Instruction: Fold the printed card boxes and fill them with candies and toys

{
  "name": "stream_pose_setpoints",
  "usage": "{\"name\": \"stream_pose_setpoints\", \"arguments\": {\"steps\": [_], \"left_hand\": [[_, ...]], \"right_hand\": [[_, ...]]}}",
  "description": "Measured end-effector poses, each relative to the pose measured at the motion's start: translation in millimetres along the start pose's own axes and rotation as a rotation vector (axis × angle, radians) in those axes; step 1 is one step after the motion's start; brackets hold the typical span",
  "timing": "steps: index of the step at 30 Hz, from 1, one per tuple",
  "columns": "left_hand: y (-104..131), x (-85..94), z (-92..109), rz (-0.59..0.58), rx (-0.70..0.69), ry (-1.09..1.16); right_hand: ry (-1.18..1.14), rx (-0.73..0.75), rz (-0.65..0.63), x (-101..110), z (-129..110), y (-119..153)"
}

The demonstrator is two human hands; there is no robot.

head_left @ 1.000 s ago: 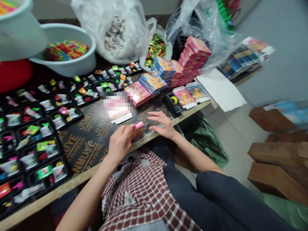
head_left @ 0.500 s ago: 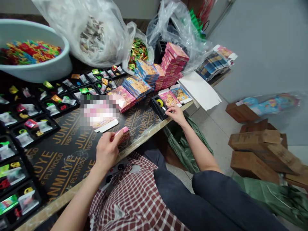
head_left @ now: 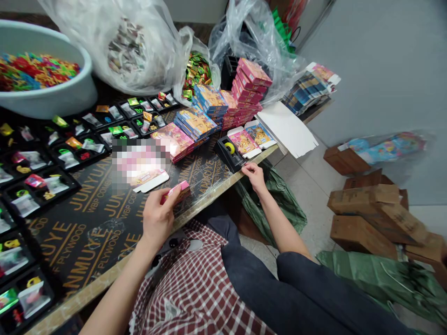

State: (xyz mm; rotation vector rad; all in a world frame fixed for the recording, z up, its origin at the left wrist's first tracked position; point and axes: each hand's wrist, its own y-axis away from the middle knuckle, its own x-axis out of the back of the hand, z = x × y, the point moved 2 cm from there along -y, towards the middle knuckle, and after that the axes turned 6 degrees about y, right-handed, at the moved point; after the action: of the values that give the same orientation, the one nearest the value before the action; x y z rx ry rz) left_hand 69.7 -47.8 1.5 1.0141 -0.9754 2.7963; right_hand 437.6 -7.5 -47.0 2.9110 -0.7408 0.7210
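A plywood-topped table (head_left: 101,232) runs from the lower left to the upper right. A pale blue tub (head_left: 78,88) sits at the upper left, with stacked pink cartons (head_left: 249,83) right of top centre. The left hand (head_left: 156,216), at the centre, is partly closed, its thumb and fingers gripping one end of a pink carton (head_left: 179,190). The right hand (head_left: 254,178), right of centre, is nearly closed, fingertips drawn together beside the black tape dispenser (head_left: 227,160); whether they pinch a strip of tape, I cannot tell. A yellow tape roll (head_left: 229,148) sits in the dispenser.

The step in hand looks like steadying the carton while reaching to the tape; a next move would call for a firm left grip and a light right pinch. The carton is at the table's front edge, small and boxy, its narrow glossy pink side showing; the fingers hide its left end.
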Motion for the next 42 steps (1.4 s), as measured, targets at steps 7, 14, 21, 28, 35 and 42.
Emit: {"name": "stream_pose_setpoints", "arguments": {"steps": [7,14,21,28,35,42], "left_hand": [[-5,-9.4,6,0.026,0.0,-0.036],[-5,-2.7,13,0.007,-0.023,-0.008],[-1,-0.9,11,0.049,-0.108,0.046],[-8,-5.7,9,0.046,-0.038,0.018],[3,-12.6,26,0.063,-0.095,0.046],[36,-3.2,13,0.302,0.507,0.478]], "right_hand": [[-0.188,-0.033,0.22,-9,-24,27],[-0.567,-0.279,-0.86,-87,-121,110],[-0.817,-0.456,-1.068,-118,-137,123],[-0.641,-0.408,-0.978,-122,-126,121],[-0.466,-0.517,-1.022,-119,-96,126],[-0.459,-0.194,-0.941,-113,-105,113]]}}
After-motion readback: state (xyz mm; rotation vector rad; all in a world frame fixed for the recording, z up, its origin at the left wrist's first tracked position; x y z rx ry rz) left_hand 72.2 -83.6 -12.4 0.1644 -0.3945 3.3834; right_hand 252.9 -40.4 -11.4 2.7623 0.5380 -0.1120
